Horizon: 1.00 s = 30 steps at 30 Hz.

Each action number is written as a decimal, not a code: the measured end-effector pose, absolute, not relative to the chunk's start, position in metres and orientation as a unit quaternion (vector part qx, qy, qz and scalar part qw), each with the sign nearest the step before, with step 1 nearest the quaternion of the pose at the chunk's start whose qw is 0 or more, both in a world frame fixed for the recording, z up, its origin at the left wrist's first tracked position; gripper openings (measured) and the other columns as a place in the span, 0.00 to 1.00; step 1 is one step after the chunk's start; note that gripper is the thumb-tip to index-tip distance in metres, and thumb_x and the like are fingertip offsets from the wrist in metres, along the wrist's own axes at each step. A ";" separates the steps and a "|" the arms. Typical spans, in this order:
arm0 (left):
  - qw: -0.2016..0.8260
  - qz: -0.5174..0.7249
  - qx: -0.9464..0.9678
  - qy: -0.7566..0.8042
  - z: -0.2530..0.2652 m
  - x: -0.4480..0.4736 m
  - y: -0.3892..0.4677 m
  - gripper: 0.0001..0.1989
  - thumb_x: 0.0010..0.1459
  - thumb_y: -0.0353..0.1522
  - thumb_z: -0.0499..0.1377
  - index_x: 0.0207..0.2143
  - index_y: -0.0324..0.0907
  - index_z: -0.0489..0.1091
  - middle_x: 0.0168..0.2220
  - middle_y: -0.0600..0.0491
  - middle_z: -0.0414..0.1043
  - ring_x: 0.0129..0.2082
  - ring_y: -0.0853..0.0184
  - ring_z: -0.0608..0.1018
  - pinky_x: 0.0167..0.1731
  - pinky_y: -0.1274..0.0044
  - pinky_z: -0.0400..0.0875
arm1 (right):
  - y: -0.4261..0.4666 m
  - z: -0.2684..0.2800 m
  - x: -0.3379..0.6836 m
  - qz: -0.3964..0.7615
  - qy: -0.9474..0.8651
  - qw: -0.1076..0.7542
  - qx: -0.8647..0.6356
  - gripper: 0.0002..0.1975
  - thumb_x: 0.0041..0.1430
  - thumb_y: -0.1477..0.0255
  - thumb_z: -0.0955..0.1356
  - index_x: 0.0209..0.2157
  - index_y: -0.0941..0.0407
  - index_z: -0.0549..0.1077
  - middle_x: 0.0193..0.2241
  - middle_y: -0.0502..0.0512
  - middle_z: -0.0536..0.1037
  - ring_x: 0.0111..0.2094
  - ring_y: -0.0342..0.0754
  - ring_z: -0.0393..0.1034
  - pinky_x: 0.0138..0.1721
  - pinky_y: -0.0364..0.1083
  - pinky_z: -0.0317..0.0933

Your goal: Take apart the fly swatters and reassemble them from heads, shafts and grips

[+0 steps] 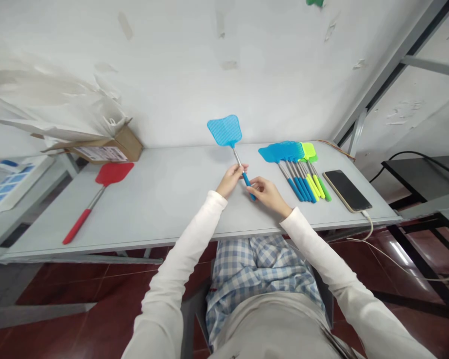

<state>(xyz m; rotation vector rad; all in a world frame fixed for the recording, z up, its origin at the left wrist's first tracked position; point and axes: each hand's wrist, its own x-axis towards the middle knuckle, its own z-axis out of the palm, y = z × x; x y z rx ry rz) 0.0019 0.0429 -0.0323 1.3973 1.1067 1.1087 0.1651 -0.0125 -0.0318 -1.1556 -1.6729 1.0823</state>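
A blue fly swatter (225,130) with a telescopic metal shaft and a blue handle is held up over the grey table (164,199), its head pointing away from me. My left hand (232,179) grips the shaft just above the handle. My right hand (266,193) holds the lower end of the blue handle. Both arms are in white sleeves.
A row of several blue and green fly swatters (295,164) lies to the right, with a phone (347,190) on a cable beside them. A red fly swatter (97,192) lies at the left, near a cardboard box (112,147). A metal frame stands at the right.
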 end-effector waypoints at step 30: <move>-0.037 0.249 0.424 0.870 -0.032 -0.308 -0.053 0.20 0.57 0.44 0.52 0.47 0.41 0.62 0.48 0.43 0.66 0.57 0.30 0.60 0.47 0.43 0.56 | -0.043 -0.007 0.245 0.017 -0.640 0.097 -0.762 0.11 0.63 0.64 0.67 0.38 0.57 0.75 0.30 0.62 0.79 0.32 0.55 0.72 0.27 0.46 0.45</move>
